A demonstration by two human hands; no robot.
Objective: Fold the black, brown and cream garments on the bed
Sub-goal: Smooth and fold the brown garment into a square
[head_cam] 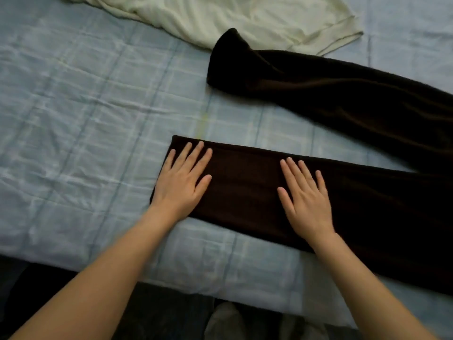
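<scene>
A dark brown pair of trousers (247, 182) lies on the bed, its two legs spread apart. The near leg stretches flat from centre to the right edge; the far leg (306, 82) runs from upper centre to the right. My left hand (183, 182) lies flat with straight fingers on the cuff end of the near leg. Further along the same leg, my right hand (306, 200) presses down flat. A cream garment (220, 18) lies crumpled at the top, its hem touching the far leg's cuff. No black garment is in view.
The bed wears a light blue checked quilt (85, 119), wrinkled, with bare room at the left. Its front edge (196, 288) runs along the bottom, and dark floor shows below it.
</scene>
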